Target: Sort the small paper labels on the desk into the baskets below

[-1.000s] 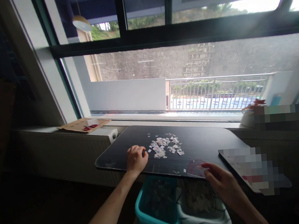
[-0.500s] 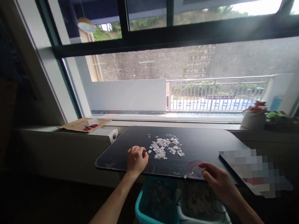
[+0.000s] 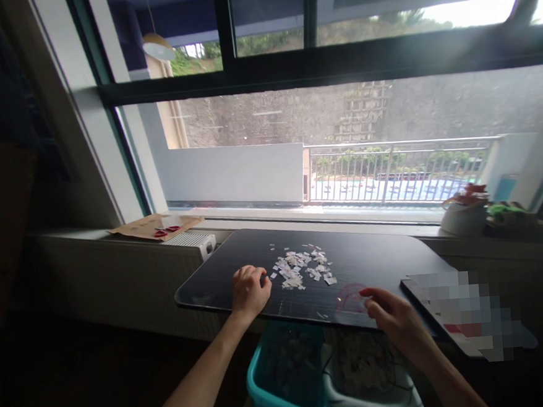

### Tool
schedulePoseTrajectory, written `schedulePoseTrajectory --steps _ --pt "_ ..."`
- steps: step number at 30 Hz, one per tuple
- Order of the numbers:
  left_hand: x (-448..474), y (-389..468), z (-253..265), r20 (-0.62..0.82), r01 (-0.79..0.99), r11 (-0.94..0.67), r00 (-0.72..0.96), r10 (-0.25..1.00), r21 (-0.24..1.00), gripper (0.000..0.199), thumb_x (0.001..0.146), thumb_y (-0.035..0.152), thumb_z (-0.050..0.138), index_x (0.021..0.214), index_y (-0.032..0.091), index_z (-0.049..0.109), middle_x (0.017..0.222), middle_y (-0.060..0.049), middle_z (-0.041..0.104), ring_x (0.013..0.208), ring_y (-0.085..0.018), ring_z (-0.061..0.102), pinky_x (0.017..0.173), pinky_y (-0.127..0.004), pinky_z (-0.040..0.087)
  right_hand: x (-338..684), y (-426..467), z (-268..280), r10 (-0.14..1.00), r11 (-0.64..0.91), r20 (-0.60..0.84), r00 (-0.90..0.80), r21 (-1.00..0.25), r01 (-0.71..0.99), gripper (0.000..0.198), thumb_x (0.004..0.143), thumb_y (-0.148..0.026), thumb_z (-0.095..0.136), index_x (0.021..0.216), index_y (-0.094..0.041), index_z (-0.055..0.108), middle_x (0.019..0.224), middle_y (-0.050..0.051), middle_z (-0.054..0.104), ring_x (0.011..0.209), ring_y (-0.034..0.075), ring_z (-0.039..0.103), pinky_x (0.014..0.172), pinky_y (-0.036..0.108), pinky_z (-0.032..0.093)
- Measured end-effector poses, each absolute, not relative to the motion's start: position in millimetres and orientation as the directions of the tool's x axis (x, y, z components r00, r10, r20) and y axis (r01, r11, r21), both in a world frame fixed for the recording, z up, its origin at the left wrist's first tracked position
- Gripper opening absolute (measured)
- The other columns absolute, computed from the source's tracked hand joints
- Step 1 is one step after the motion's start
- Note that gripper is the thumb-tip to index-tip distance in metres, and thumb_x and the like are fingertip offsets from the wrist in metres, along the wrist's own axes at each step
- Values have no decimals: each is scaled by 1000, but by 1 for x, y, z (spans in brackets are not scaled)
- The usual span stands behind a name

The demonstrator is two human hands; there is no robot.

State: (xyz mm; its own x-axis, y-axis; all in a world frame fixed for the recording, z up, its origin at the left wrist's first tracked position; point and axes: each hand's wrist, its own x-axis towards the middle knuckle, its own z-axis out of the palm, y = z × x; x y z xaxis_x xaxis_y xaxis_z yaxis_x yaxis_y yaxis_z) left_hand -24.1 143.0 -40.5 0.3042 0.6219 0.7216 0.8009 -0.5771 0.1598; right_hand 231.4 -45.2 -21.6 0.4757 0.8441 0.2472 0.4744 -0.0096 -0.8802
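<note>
Paper scraps (image 3: 301,268) lie on the dark table (image 3: 373,258), their spread running left to right. The left hand (image 3: 249,290), loosely curled and empty, rests just beside them at their 8 o'clock. The right hand (image 3: 391,316), farther off, apparently pinches a pink transparent disc (image 3: 350,298).

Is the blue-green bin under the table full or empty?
Not empty. The teal plastic bin holds a layer of small pale paper scraps, like those in the pile on the dark table. How deep it is, cannot tell.
</note>
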Motion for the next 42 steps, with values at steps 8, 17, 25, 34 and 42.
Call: schedulePoseTrajectory --steps 8,17,25,34,42 --pt "-25 143 -41 723 801 -577 305 620 156 9 76 20 51 76 20 61 78 -5 62 90 -25 55 86 -39 39 250 13 -41 766 63 310 563 -908 414 42 71 -41 54 100 -14 66 62 0 59 52 14 52 53 26 43" --pt "-25 144 -40 709 802 -575 309 634 164 11 77 21 50 76 20 61 79 -5 63 90 -25 55 86 -40 39 252 14 -50 748 26 365 554 -851 525 40 72 -43 53 97 -17 69 66 2 65 60 17 58 59 27 44" --pt "-25 142 -38 708 799 -578 312 634 165 11 77 21 50 77 20 61 80 -6 64 91 -25 55 87 -40 39 249 15 -45 735 49 371 567 -864 501 41 70 -42 55 100 -18 72 65 2 67 54 16 56 54 26 43" --pt "-25 142 -38 713 798 -581 313 627 160 11 76 21 50 76 20 61 79 -6 64 91 -25 56 86 -40 39 254 27 -52 772 77 357 526 -873 481 43 72 -41 54 103 -16 70 72 2 68 52 13 56 56 26 45" --pt "-25 144 -39 710 803 -575 311 631 159 11 77 22 50 77 20 61 80 -5 64 92 -25 56 87 -39 39 250 29 -47 799 86 358 483 -863 497 35 71 -34 54 94 -16 72 64 1 65 54 14 55 58 26 44"
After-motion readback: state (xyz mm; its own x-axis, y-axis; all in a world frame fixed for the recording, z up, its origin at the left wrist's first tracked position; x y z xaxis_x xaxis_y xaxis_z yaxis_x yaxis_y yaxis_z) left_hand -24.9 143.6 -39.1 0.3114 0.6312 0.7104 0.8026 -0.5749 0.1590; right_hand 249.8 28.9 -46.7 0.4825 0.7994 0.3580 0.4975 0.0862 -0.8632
